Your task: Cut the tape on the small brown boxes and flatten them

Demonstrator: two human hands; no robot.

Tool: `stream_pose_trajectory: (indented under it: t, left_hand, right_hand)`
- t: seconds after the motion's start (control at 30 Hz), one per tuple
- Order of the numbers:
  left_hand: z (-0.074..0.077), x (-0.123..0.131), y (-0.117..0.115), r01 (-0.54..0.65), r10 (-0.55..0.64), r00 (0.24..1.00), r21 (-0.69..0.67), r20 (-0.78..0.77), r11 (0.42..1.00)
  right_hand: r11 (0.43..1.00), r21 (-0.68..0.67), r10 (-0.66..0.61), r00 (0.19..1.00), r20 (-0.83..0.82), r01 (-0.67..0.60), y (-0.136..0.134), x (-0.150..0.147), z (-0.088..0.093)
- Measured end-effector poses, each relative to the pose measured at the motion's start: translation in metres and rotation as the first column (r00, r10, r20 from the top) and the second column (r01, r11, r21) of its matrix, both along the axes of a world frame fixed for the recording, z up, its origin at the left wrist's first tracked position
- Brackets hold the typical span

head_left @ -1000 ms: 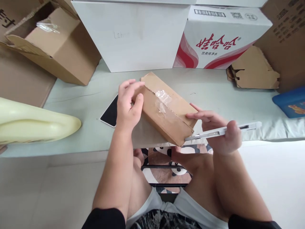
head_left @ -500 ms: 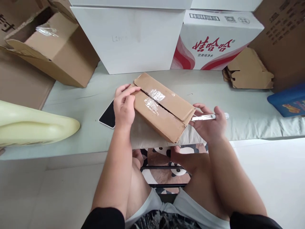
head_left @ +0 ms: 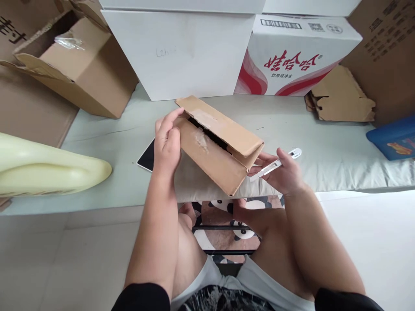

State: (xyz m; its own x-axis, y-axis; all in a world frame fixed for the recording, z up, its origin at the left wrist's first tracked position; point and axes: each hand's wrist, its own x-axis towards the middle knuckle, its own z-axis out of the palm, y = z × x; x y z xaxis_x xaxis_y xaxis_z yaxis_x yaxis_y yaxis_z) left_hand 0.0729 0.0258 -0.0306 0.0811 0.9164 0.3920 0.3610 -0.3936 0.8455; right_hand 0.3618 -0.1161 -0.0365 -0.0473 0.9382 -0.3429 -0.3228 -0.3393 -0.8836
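Note:
A brown cardboard box (head_left: 210, 151) stands at a slant near the front edge of the padded surface. Its far top flap is partly raised, leaving a dark slit along the seam, with pieces of clear tape on both sides. My left hand (head_left: 168, 140) grips the left end of the box, a finger at the flap's corner. Between thumb and palm of my right hand (head_left: 283, 172) lies a white utility knife (head_left: 277, 164), pointing down to the left. The right fingers reach to the box's right end; their tips are partly hidden. A dark, white-edged flat device (head_left: 146, 156) lies partly behind my left hand.
White cartons (head_left: 191, 56) and a red-and-white water carton (head_left: 292, 65) line the back. An open cardboard box (head_left: 97, 73) stands at left, above a pale yellow object (head_left: 58, 166). Flattened cardboard (head_left: 345, 97) and a blue item (head_left: 394, 138) lie at right.
The far flap of the cardboard box has lifted and the seam has widened. My right hand has turned the utility knife to a steeper slant, its tip now lower and further left.

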Motion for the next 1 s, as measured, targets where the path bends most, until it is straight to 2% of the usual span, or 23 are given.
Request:
stream_pose_trajectory:
  t: [0.13, 0.23, 0.33, 0.43, 0.6, 0.7, 0.77, 0.83, 0.93, 1.0]
  left_hand:
    - [0.0, 0.0, 0.0, 0.011, -0.011, 0.999, -0.01, -0.03, 1.0]
    - [0.003, 0.002, -0.001, -0.015, 0.019, 0.996, 0.052, -0.085, 0.999]
    - [0.012, 0.004, -0.006, 0.068, -0.045, 0.982, 0.123, -0.182, 0.99]
    - [0.021, 0.006, -0.011, 0.164, -0.131, 0.963, 0.129, -0.234, 0.978]
    - [0.022, 0.006, -0.012, 0.154, -0.151, 0.987, 0.046, -0.058, 0.987]
    - [0.012, 0.006, -0.009, 0.101, -0.087, 0.991, -0.152, 0.098, 0.983]
    - [0.006, 0.008, -0.009, 0.115, -0.058, 0.983, -0.341, 0.172, 0.933]
    - [0.002, 0.011, -0.011, 0.197, -0.103, 0.972, -0.494, 0.212, 0.847]
    - [0.003, 0.019, -0.016, 0.333, -0.261, 0.942, -0.661, 0.209, 0.673]
    - [0.008, 0.023, -0.02, 0.341, -0.35, 0.923, -0.768, 0.162, 0.542]
  right_hand:
    - [0.998, 0.029, 0.048, 0.997, 0.067, -0.05, -0.001, -0.002, -0.005]
    - [0.997, 0.037, 0.069, 0.995, 0.068, -0.072, 0.0, -0.006, -0.006]
    - [0.997, 0.017, 0.067, 0.993, 0.098, -0.069, 0.0, -0.01, -0.007]
    - [0.999, -0.005, 0.054, 0.988, 0.145, -0.054, -0.001, -0.012, -0.007]
    - [0.992, 0.13, -0.007, 0.997, 0.083, -0.003, -0.002, -0.009, 0.0]
    - [0.951, 0.3, -0.083, 0.997, 0.004, 0.079, -0.002, -0.008, 0.009]
    - [0.908, 0.405, -0.1, 0.994, -0.042, 0.109, -0.003, -0.01, 0.015]
    - [0.858, 0.498, -0.113, 0.992, -0.049, 0.122, -0.005, -0.015, 0.022]
    - [0.803, 0.584, -0.161, 0.987, 0.019, 0.12, -0.01, -0.022, 0.032]
    - [0.813, 0.577, -0.159, 0.983, 0.094, 0.077, -0.015, -0.023, 0.037]
